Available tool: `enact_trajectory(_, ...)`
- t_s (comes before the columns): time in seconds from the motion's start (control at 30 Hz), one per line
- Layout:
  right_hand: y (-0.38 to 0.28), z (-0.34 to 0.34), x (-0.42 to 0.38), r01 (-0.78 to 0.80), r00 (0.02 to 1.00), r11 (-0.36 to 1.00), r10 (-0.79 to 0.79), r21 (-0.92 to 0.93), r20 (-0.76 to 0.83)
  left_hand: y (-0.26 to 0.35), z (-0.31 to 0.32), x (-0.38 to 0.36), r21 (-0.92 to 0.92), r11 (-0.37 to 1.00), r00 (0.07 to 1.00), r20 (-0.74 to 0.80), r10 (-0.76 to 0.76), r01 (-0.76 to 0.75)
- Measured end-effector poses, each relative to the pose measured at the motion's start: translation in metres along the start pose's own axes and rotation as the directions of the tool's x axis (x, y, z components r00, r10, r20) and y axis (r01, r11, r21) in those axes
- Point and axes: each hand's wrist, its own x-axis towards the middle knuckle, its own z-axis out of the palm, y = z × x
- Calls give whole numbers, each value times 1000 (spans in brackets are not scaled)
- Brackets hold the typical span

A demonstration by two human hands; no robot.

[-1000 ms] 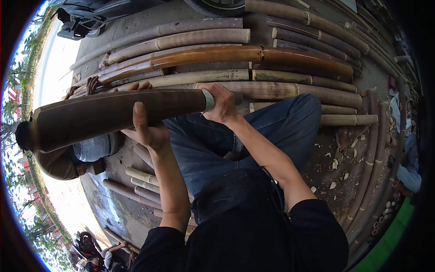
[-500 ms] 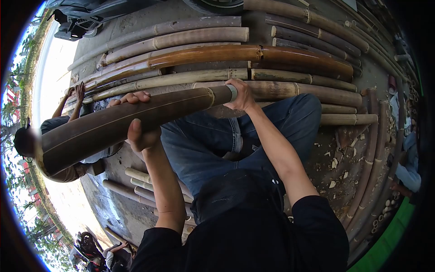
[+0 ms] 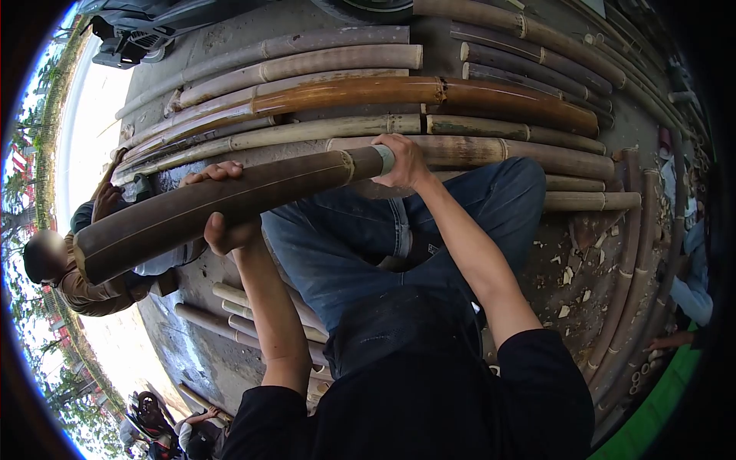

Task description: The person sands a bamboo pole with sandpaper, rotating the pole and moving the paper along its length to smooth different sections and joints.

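A dark brown bamboo pole (image 3: 230, 201) is raised above my lap, slanting from lower left to upper right. My left hand (image 3: 222, 207) grips it around the middle, thumb below and fingers over the top. At the pole's pale right end, my right hand (image 3: 401, 162) is wrapped around the tip, with the palm side hidden. A light joint ring shows just left of that hand. Under the pole are my legs in blue jeans (image 3: 330, 245). Beyond it, a glossy orange-brown bamboo pole (image 3: 345, 93) lies among paler ones.
Several bamboo poles (image 3: 337, 57) lie in rows ahead, and more (image 3: 629, 253) run down the right side. A person (image 3: 92, 287) sits at left, near my pole's far end. Wood chips (image 3: 567, 276) litter the ground. A vehicle tyre (image 3: 368, 9) stands at the top.
The pole's left end has shifted slightly right and up, and my left hand moved with it. The person at left has lowered an arm and turned their head.
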Motion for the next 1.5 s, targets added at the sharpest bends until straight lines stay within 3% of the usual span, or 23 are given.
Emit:
enact_trajectory(0.1, 21, -1, -9, -43, 999, 998, 44, -52, 23, -1, 0, 2, -38, 999, 996, 89, 26, -23)
enact_trajectory(0.17, 19, 8, -17, -24, 998, 998, 21, -65, -52, 2, 15, 0, 41, 997, 984, -171, -52, 60)
enact_trajectory(0.2, 18, 11, -17, -4, 991, 997, -7, -77, -133, 4, 28, 0, 37, 998, 985, -170, -44, 51)
enact_trajectory(0.27, 22, 21, -23, -9, 984, 990, -16, -138, -176, 9, 51, -4, 293, 934, 809, -587, 6, 205)
enact_trajectory(0.3, 17, 25, -26, -26, 978, 982, -14, -187, -210, 11, 53, -7, 331, 916, 757, -652, 47, 229)
enact_trajectory(0.43, 12, 16, -8, -37, 964, 983, -12, -178, -266, 11, 54, -17, 284, 954, 791, -605, 96, 101)
enact_trajectory(0.5, 3, 13, 7, -53, 945, 985, -3, -163, -327, 13, 61, -15, 159, 987, 829, -553, 80, 11)
enact_trajectory(0.6, -28, 22, 21, 12, 975, 997, -28, -76, -220, 2, 60, -4, 260, 962, 849, -524, 68, 84)
enact_trajectory(0.77, -123, 16, 55, 220, 945, 972, -190, 87, -265, 2, 52, 5, 265, 956, 862, -506, 28, 124)
enact_trajectory(0.87, -89, 26, 51, 226, 950, 973, -207, 57, -233, 5, 34, 3, 245, 958, 841, -541, 6, 151)
enact_trajectory(1.0, 9, 12, 20, 26, 999, 998, -28, -49, -45, 7, 1, -1, 187, 971, 804, -595, -10, 151)
enact_trajectory(1.07, 51, -4, 11, 6, 999, 998, -4, -55, 36, 6, -7, -6, 185, 972, 807, -590, -5, 142)
enact_trajectory(1.1, 53, -10, 11, -20, 993, 998, 27, -61, 115, 4, -10, -7, 176, 978, 816, -579, 8, 115)
enact_trajectory(1.23, 11, 13, 23, -16, 995, 998, 22, -66, 96, 0, -15, -9, 202, 974, 791, -610, 44, 102)
enact_trajectory(1.3, -48, 22, 34, 155, 985, 988, -155, -8, -72, -1, -20, -9, 167, 983, 814, -580, 37, 74)
enact_trajectory(1.37, -62, 32, 39, 181, 980, 983, -181, -15, -83, 1, -27, -14, 136, 988, 835, -549, 16, 70)
enact_trajectory(1.47, -25, 25, 35, 193, 977, 979, -198, -60, -86, 0, -40, -13, 115, 989, 818, -575, -13, 97)
enact_trajectory(1.5, 3, 14, 27, 126, 991, 986, -131, -107, -38, -1, -48, -16, 98, 990, 812, -583, -24, 100)
